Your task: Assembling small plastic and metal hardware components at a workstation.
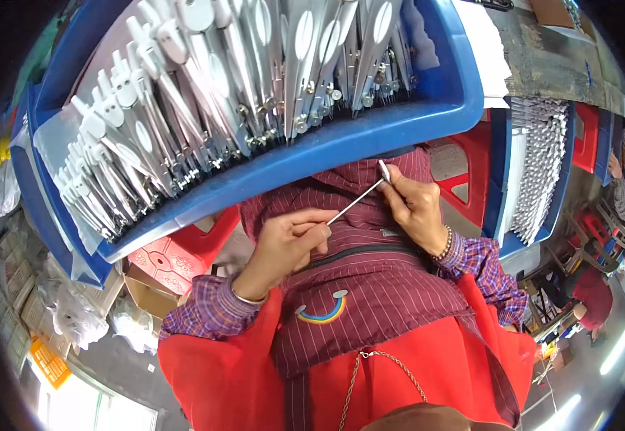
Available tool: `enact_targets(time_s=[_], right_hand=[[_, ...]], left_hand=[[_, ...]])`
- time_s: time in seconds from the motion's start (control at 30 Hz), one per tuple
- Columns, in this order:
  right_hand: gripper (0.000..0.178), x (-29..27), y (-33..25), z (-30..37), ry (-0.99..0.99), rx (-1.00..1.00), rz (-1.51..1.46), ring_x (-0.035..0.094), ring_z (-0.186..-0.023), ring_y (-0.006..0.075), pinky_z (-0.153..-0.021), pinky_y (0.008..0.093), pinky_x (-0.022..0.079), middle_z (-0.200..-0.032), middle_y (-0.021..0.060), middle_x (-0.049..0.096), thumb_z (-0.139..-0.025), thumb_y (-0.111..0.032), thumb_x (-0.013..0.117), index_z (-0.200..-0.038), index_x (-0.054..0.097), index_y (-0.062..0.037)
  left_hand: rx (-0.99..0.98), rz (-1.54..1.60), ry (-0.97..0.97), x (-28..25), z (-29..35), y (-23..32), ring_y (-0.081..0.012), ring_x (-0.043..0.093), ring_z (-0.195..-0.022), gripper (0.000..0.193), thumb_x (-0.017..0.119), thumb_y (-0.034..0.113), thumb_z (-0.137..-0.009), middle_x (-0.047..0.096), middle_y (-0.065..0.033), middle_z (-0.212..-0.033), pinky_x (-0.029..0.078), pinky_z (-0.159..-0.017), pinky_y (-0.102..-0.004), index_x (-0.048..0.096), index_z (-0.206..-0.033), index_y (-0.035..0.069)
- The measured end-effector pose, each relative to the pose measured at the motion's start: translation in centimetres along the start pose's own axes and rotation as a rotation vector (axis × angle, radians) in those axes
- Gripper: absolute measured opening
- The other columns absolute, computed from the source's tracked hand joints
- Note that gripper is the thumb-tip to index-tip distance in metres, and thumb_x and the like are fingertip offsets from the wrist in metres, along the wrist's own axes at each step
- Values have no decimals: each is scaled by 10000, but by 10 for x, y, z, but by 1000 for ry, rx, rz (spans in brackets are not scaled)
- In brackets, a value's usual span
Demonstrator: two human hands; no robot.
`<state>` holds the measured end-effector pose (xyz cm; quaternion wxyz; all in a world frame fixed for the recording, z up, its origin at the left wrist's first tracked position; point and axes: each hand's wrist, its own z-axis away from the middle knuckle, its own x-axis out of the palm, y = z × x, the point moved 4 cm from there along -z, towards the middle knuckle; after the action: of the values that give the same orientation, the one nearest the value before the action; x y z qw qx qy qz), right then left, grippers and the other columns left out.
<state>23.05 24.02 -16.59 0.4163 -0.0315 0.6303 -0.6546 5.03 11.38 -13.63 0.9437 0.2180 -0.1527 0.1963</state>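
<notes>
Between my two hands runs a thin silver rod [355,203], slanting up to the right. My left hand [289,243] is closed on its lower end, the fingertips hiding the tip. At the upper end, my right hand [414,205] pinches a small whitish end piece [383,169] between thumb and fingers. Whether the end piece and rod are one part I cannot tell. Just beyond my hands stands a blue plastic bin [399,128]. It is packed with silver drawing compasses [302,65], lying in rows with their hinge heads away from me.
To the right, another blue bin [501,179] holds rows of slim silver pieces [539,165]. Red plastic stools [165,262] show under the bins. A cardboard box [147,291] and plastic bags [75,316] lie at the left. People sit farther off at the right.
</notes>
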Motion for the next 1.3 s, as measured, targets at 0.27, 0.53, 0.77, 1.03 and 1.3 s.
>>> enact_targets(time_s=[0.27, 0.53, 0.77, 1.03, 1.3], right_hand=[[143, 0, 0, -5, 17, -14, -13, 571, -439, 260, -419, 328, 409, -577, 219, 542, -782, -5, 686, -885, 654, 89], [187, -1, 0, -5, -10, 4, 20, 588, -455, 240, -431, 317, 422, -601, 223, 564, -790, -19, 682, -940, 654, 89], [242, 6, 9, -6, -138, 163, -255, 602, -507, 130, -483, 263, 467, -686, 153, 663, -832, -56, 651, -1034, 642, 78], [254, 12, 26, -8, -319, 636, -822, 551, -576, 62, -517, 182, 440, -801, 88, 676, -891, -55, 605, -1120, 621, 55], [229, 13, 24, -8, -240, 356, -568, 575, -542, 47, -496, 200, 469, -698, 43, 673, -871, -100, 624, -1044, 661, 45]], left_hand=[[455, -631, 170, 4, 0, 19, -80, 608, -816, 300, 591, 54, -875, 672, -64, -891, 494, -761, -222, 630, -1171, 28], [306, -373, 79, -5, -2, 19, -57, 577, -681, 333, 569, 81, -912, 664, -63, -938, 487, -624, -197, 574, -1240, 25], [-83, -211, 82, -3, 12, 27, -60, 569, -694, 320, 554, 121, -930, 644, -6, -947, 471, -609, -206, 568, -1231, 14], [125, -833, 196, 9, 19, 52, -123, 626, -649, 297, 610, 119, -873, 664, -140, -833, 492, -613, -254, 615, -1152, 18], [282, -851, 240, 22, 23, 66, -254, 620, -549, 236, 621, 101, -839, 624, -217, -778, 476, -544, -333, 641, -1054, 5]])
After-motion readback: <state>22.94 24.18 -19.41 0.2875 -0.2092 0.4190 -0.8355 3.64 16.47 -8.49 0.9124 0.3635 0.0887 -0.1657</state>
